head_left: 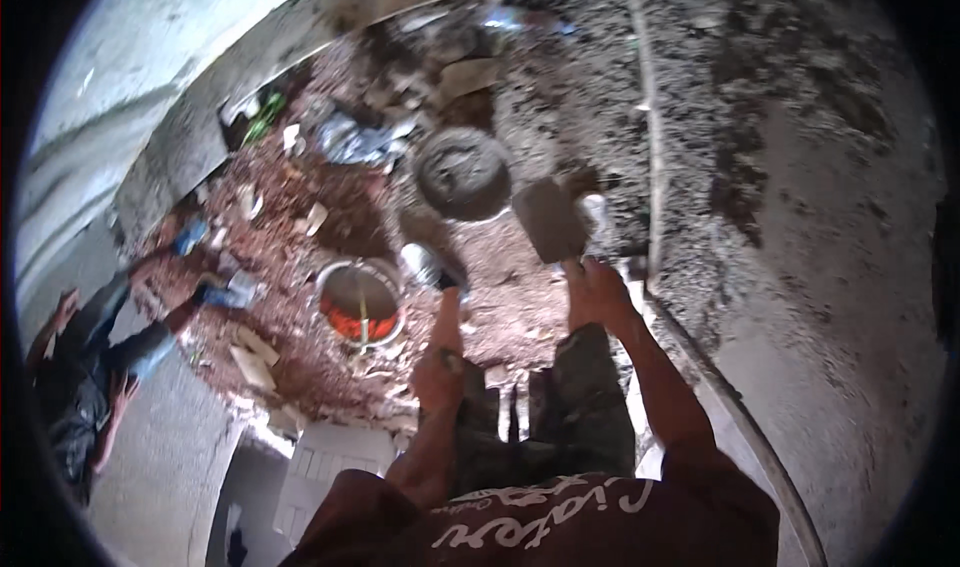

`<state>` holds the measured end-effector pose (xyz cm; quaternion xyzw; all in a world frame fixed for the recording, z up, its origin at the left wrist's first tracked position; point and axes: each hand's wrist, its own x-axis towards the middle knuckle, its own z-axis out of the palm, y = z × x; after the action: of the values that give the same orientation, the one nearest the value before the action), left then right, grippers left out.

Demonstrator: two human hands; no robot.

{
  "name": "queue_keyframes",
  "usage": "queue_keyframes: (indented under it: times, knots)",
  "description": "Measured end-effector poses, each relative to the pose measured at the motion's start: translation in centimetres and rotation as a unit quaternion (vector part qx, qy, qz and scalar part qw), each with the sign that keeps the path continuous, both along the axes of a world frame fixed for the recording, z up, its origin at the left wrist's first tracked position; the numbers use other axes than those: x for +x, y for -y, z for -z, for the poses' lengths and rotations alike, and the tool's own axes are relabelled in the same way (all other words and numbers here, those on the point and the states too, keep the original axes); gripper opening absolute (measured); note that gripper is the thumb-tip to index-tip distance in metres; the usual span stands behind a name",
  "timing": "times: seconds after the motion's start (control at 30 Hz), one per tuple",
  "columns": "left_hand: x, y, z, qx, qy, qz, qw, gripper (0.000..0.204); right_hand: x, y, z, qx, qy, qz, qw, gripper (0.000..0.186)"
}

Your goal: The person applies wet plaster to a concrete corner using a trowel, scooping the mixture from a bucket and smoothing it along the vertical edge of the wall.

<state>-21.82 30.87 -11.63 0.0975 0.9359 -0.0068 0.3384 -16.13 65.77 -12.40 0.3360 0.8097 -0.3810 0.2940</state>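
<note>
In my right hand (598,289) is the short handle of a tool with a flat, grey, nearly square blade (550,219). The blade points away from me, just right of a round grey basin (462,174) that holds wet grey mix. My left hand (438,379) is low beside my left leg, nearest to my left shoe (430,265); its fingers are not clear enough to read. Left of that shoe stands a bucket (399,317) with a pale rim and an orange inside. Greyish liquid shows in it, and a thin yellowish stick lies across.
Another person (95,372) is at the far left. A crumpled plastic bag (355,139) and scraps lie on reddish soil (270,202). A long pipe or hose (655,147) runs down the right side, beside rough grey ground. A low concrete edge (185,162) curves behind.
</note>
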Motion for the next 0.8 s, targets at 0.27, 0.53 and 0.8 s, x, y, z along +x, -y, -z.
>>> queue_keyframes:
  times: [0.27, 0.53, 0.8]
  knots:
    - [-1.6, 2.9, 0.5, -0.008, 0.024, -0.050, 0.998, 0.036, -15.7, 9.6, 27.4, 0.130, -0.004, -0.080, 0.988, 0.025]
    - [-3.4, 7.2, -1.2, -0.020, 0.026, -0.084, 0.996, 0.033, -7.4, 14.3, 21.5, 0.048, -0.032, 0.048, 0.997, 0.031]
    - [-4.2, 1.8, -4.4, 0.064, 0.117, -0.157, 0.979, 0.031, -10.5, 13.1, 12.4, 0.146, -0.210, 0.012, 0.967, 0.015]
